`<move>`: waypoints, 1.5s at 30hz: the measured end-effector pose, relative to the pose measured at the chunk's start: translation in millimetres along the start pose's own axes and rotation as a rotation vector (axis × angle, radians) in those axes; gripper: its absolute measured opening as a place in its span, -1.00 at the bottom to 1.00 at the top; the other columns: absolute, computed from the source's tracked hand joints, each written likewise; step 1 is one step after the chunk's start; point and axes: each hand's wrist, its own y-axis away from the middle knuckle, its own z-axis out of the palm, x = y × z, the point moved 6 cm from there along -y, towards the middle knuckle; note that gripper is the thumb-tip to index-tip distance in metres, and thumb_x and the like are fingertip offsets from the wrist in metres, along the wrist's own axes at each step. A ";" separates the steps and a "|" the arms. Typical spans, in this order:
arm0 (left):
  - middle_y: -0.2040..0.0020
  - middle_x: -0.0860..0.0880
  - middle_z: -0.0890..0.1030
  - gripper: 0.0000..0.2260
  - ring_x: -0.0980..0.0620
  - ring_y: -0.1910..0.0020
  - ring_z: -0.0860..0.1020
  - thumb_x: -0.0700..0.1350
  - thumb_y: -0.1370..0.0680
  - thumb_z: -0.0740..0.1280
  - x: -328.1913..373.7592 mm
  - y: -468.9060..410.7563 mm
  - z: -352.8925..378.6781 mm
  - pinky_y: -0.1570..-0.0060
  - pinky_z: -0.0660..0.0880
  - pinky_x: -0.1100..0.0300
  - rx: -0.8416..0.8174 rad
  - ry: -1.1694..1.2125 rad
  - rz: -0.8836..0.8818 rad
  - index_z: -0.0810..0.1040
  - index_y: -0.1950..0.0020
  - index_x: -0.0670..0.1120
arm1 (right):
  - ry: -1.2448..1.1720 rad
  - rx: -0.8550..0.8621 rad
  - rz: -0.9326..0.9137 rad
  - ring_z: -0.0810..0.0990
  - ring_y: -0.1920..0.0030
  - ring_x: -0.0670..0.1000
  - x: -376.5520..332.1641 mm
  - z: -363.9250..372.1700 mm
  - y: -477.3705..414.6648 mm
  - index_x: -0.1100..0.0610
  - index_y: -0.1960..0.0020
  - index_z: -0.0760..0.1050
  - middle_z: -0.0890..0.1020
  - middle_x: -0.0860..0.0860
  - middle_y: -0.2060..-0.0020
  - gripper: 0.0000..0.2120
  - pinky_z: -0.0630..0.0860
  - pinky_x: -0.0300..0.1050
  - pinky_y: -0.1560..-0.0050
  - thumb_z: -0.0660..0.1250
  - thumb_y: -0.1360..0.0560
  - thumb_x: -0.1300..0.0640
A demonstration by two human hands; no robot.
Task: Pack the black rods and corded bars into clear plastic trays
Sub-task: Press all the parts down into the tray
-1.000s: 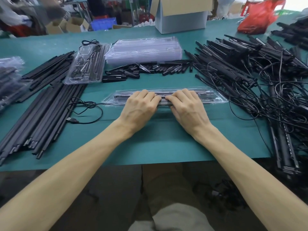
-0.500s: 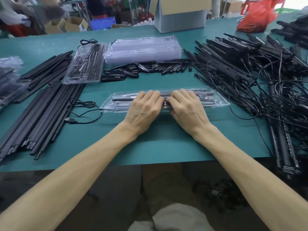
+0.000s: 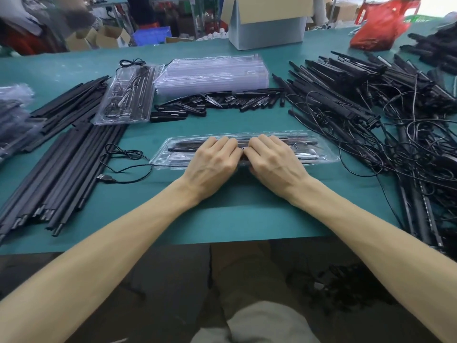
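1. Head view: the clear plastic tray (image 3: 319,147) lies crosswise on the green worktop (image 3: 247,219), near its front edge, with dark long parts seated inside.
2. The left hand (image 3: 214,160) and right hand (image 3: 274,160) sit side by side on the tray's middle, index fingers touching.
3. Grip, both hands: fingers curled over the tray's top, grasping it; thumbs hidden.
4. Loose black rods (image 3: 69,164) lie to the left; tangled corded bars (image 3: 371,100) are heaped to the right.
5. A stack of empty trays (image 3: 212,75) and one filled tray (image 3: 128,97) lie behind.
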 end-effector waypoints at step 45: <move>0.28 -0.10 0.52 -0.87 -0.11 0.31 0.51 -0.32 -0.45 0.36 -5.2 -2.5 1.1 0.29 0.47 0.01 0.013 0.031 -0.097 0.51 0.25 -0.14 | 0.066 -0.116 -0.150 0.45 0.34 0.15 4.8 2.1 -14.2 0.18 0.26 0.41 0.48 0.12 0.32 -0.83 0.41 0.03 0.35 0.31 -0.40 0.40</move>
